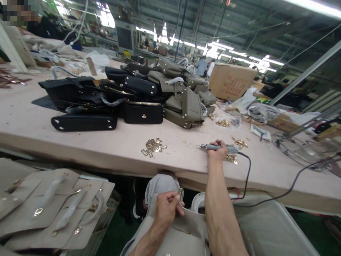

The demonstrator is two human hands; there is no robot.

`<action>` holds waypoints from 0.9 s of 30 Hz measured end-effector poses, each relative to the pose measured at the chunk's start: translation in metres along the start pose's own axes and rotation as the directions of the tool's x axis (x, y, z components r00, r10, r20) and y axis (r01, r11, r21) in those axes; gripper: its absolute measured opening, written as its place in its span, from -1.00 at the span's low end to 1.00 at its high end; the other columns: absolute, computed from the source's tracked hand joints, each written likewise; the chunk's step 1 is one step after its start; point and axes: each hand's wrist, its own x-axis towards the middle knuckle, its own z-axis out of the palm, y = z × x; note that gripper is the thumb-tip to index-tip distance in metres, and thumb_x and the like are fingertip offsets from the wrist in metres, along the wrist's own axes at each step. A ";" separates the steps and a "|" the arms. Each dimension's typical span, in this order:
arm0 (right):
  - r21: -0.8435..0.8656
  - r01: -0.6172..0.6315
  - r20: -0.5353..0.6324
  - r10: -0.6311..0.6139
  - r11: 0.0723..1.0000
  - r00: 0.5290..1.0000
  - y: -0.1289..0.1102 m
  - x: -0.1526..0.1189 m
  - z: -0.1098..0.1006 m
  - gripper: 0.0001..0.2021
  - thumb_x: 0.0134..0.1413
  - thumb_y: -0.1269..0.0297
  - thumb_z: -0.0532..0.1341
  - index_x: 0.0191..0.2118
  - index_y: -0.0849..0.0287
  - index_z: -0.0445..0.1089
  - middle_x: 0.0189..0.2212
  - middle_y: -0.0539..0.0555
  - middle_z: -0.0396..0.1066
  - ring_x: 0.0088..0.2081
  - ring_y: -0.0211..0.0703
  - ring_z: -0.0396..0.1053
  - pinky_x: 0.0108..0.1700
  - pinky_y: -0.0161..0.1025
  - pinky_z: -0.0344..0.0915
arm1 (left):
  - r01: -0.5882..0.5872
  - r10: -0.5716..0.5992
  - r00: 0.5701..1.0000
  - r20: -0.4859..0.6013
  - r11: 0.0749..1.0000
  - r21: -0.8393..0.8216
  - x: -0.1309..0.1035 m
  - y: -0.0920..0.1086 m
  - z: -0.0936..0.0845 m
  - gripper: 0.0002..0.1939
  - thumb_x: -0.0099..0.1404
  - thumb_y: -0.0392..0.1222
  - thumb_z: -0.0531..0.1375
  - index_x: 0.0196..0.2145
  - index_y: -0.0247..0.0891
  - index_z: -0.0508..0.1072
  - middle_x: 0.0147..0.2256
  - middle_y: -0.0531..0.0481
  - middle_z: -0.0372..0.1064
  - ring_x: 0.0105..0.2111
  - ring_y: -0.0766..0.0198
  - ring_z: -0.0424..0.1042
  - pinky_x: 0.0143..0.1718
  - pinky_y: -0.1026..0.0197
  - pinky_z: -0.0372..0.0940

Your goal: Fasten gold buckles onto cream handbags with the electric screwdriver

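Observation:
Over the lap lies a light grey bag panel (pixel 183 227). My left hand (pixel 167 206) pinches a small gold metal fitting (pixel 180 192) at the panel's upper edge. Out on the table, my right hand (pixel 218 151) is wrapped round a grey electric screwdriver (pixel 231 148), its bit pointing left and its black cord trailing off to the right. Gold metal pieces (pixel 231 158) lie beside and partly behind that hand. To the left of the screwdriver's tip sits a pile of small gold rectangular frames (pixel 153 147).
Black handbags (pixel 84 122) and olive-grey handbags (pixel 186 106) are heaped along the table (pixel 125 142). A cardboard box (pixel 230 81) stands behind them. Lower left, several light grey bag pieces (pixel 50 209) with handles are stacked. A pale bin (pixel 277 227) is at lower right.

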 end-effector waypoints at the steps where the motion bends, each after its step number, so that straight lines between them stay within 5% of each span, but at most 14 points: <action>1: 0.023 0.000 -0.012 0.000 1.000 1.000 0.003 0.002 0.001 -0.71 0.15 0.22 0.30 -0.34 0.13 0.12 -0.49 -0.18 0.29 -0.60 -0.47 0.18 -0.43 -0.43 0.33 | 0.003 -0.003 1.000 -0.005 1.000 -0.014 0.000 0.000 0.000 -0.50 0.23 0.22 0.29 -0.49 -0.34 0.57 -0.68 -0.12 0.47 -0.71 0.23 0.39 -0.53 0.24 0.18; 9: 0.129 -0.003 -0.074 0.013 0.992 0.997 0.015 0.018 -0.003 -0.85 0.17 0.34 0.22 -0.31 0.13 0.17 -0.47 -0.17 0.32 -0.61 -0.47 0.19 -0.48 -0.44 0.31 | 0.043 -0.044 0.999 -0.014 0.998 -0.038 0.003 -0.001 -0.001 -0.52 0.22 0.20 0.31 -0.47 -0.36 0.57 -0.62 -0.15 0.52 -0.72 0.26 0.40 -0.59 0.28 0.12; 27: 0.110 0.035 -0.099 -0.024 0.993 0.995 0.021 0.021 -0.004 -0.79 0.13 0.35 0.26 -0.29 0.12 0.16 -0.46 -0.16 0.32 -0.61 -0.46 0.21 -0.51 -0.45 0.31 | 0.043 -0.042 0.999 0.016 0.997 -0.065 0.005 -0.006 -0.002 -0.54 0.26 0.16 0.29 -0.44 -0.37 0.57 -0.66 -0.12 0.48 -0.72 0.24 0.42 -0.62 0.31 0.13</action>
